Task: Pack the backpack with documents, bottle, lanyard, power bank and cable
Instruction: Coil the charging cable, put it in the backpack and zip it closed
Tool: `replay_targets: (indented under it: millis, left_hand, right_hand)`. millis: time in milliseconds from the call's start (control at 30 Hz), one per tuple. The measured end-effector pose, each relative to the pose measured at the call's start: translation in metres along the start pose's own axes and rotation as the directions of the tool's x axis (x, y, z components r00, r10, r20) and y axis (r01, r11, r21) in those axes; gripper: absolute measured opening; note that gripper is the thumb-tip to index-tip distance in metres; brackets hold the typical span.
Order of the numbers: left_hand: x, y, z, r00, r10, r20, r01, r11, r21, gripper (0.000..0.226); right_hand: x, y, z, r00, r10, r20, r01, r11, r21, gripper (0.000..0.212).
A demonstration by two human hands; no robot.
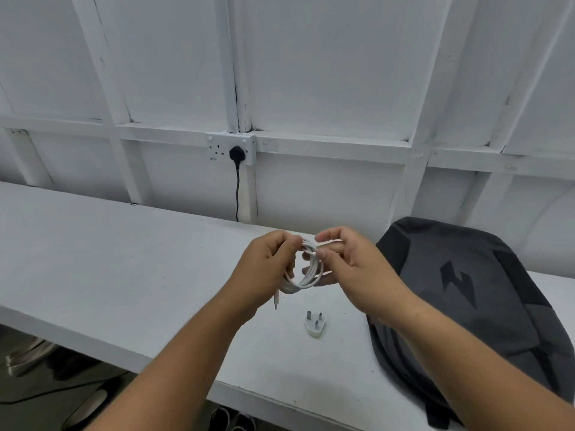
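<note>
While both the left hand (267, 262) and right hand (348, 262) pinch the coiled white cable (306, 272) above the tabletop (124, 259), it seems unpacked yet, the backpack (466, 293) lying beside them, apparently closed.

Soft, cool, even light washes my white tabletop (124, 259) and wall (326, 73); shadows are faint. Wall battens bow toward the frame's edges. The lower left is dim, and the dark backpack (466, 290) shows little detail.
</note>
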State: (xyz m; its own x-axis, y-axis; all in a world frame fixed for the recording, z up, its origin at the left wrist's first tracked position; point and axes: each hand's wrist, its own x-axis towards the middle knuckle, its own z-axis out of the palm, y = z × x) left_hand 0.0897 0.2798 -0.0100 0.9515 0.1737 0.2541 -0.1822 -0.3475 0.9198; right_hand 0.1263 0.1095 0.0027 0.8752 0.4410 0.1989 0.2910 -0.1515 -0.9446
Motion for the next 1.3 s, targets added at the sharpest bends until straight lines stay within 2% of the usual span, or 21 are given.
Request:
replay_targets:
  millis: [67, 133, 233, 267, 333, 433, 500, 567, 700, 800, 867, 967, 1033, 1100, 1200, 1300]
  left_hand:
    - [-0.004, -0.005, 0.003, 0.996, -0.082, 0.029, 0.086, 0.985, -0.150, 0.035]
    - [-0.009, -0.010, 0.010, 0.992, -0.125, -0.011, 0.118, 0.963, -0.242, 0.035]
    - [-0.016, -0.014, 0.018, 0.990, -0.137, -0.047, 0.121, 0.960, -0.252, 0.036]
    - [-0.018, -0.015, 0.019, 0.991, -0.128, -0.035, 0.118, 0.969, -0.219, 0.036]
    - [-0.021, -0.015, 0.020, 0.995, -0.099, -0.012, 0.096, 0.981, -0.170, 0.035]
    - [-0.021, -0.013, 0.020, 0.997, -0.075, -0.027, 0.070, 0.985, -0.157, 0.031]
    - [-0.021, -0.010, 0.020, 0.997, -0.064, -0.031, 0.057, 0.981, -0.183, 0.023]
    - [-0.023, -0.008, 0.017, 0.999, -0.041, -0.012, 0.038, 0.982, -0.186, 0.012]
    - [-0.029, -0.011, 0.007, 0.998, -0.039, 0.039, 0.044, 0.990, -0.132, 0.034]
    - [-0.033, -0.010, -0.002, 0.999, -0.024, 0.028, 0.027, 0.993, -0.113, 0.024]
    - [-0.033, -0.009, -0.008, 1.000, 0.012, 0.011, -0.010, 0.995, -0.102, 0.008]
    - [-0.028, -0.006, -0.016, 0.995, 0.055, -0.077, -0.062, 0.993, -0.095, 0.018]
    - [-0.020, -0.010, -0.016, 0.987, 0.094, -0.134, -0.095, 0.996, 0.001, 0.020]
    - [-0.015, -0.012, -0.009, 0.988, 0.079, -0.131, -0.072, 0.996, 0.059, 0.021]
    - [-0.014, -0.003, 0.007, 0.999, -0.045, 0.017, 0.047, 0.974, -0.221, 0.019]
    - [-0.013, 0.003, 0.015, 0.985, -0.130, 0.115, 0.171, 0.846, -0.505, 0.018]
  right_hand:
    - [-0.002, 0.009, 0.004, 0.998, 0.043, -0.056, -0.036, 0.993, 0.113, 0.007]
    - [-0.007, 0.020, 0.010, 0.993, 0.101, -0.056, -0.085, 0.969, 0.234, 0.008]
    - [-0.012, 0.026, 0.011, 0.979, 0.189, 0.076, -0.204, 0.906, 0.372, 0.017]
    - [-0.013, 0.027, 0.008, 0.972, 0.194, 0.129, -0.228, 0.908, 0.352, 0.019]
    - [-0.014, 0.024, 0.005, 0.972, 0.160, 0.173, -0.194, 0.960, 0.202, 0.021]
    - [-0.016, 0.016, 0.008, 0.993, 0.035, 0.112, -0.019, 0.989, -0.147, 0.020]
    - [-0.017, 0.012, 0.012, 0.997, -0.044, 0.056, 0.056, 0.967, -0.247, 0.022]
    - [-0.017, 0.010, 0.012, 0.995, -0.095, -0.024, 0.085, 0.957, -0.276, 0.022]
    - [-0.016, 0.010, 0.005, 0.981, -0.117, -0.152, 0.070, 0.956, -0.285, 0.021]
    - [-0.013, 0.009, -0.001, 0.968, -0.137, -0.209, 0.075, 0.958, -0.277, 0.022]
    - [-0.013, 0.009, -0.001, 0.964, -0.144, -0.223, 0.080, 0.959, -0.273, 0.024]
    - [-0.013, 0.007, 0.001, 0.963, -0.160, -0.217, 0.098, 0.957, -0.273, 0.026]
    - [-0.015, 0.005, 0.004, 0.961, -0.180, -0.212, 0.122, 0.957, -0.262, 0.026]
    - [-0.016, 0.000, 0.007, 0.951, -0.224, -0.215, 0.165, 0.951, -0.260, 0.025]
    - [-0.016, -0.007, 0.012, 0.925, -0.298, -0.234, 0.227, 0.931, -0.285, 0.023]
    - [-0.010, -0.006, 0.013, 0.882, -0.373, -0.288, 0.268, 0.899, -0.345, 0.022]
